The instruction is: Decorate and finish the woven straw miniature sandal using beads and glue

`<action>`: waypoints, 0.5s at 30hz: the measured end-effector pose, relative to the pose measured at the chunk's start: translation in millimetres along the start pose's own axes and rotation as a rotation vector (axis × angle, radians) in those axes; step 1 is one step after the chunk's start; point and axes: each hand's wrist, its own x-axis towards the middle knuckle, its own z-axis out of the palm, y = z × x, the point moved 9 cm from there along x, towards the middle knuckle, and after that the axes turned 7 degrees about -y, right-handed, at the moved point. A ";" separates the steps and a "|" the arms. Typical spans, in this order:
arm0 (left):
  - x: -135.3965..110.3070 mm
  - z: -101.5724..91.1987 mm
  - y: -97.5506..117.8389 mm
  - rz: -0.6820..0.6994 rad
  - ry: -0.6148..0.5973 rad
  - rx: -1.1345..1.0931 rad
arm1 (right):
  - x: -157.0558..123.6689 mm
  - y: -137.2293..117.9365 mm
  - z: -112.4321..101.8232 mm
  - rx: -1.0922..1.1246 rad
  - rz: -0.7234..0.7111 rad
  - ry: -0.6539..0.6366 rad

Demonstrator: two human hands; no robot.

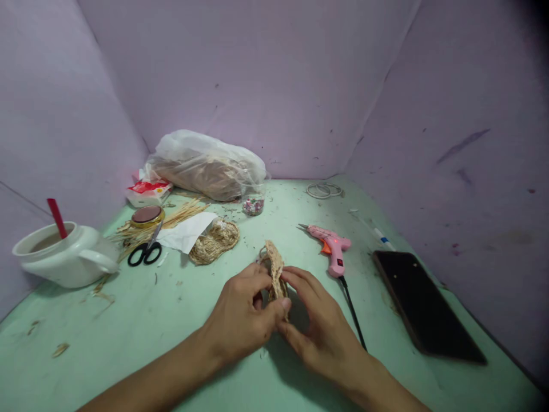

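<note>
Between my two hands, a small braided straw piece [275, 264] is held up on edge above the table. My left hand [242, 309] grips it from the left, with the thumb across its lower part. From the other side, my right hand [319, 323] pinches it with fingertips and thumb. The underside of the piece is hidden by my fingers. Beyond my left hand lies a flat braided straw sole shape [217, 241], partly covered by a white paper [187, 232]. To the right, a pink glue gun [334, 249] rests on its side.
A white mug [75, 260] stands at left, near black-handled scissors [146, 252], a round tin [148, 215] and loose straw [184, 213]. Behind are a filled plastic bag [206, 169] and a cup of beads [253, 203]. A dark phone [429, 306] lies at right.
</note>
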 end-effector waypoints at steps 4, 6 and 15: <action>-1.4 0.6 17.4 0.143 -0.004 0.001 | 1.1 6.5 -0.8 0.137 0.062 0.103; -1.7 2.6 16.8 0.161 0.010 0.004 | 1.3 13.0 -0.6 0.227 0.139 0.121; -5.1 11.4 -12.8 -0.008 0.093 -0.314 | -3.2 13.9 -6.7 0.196 0.206 0.166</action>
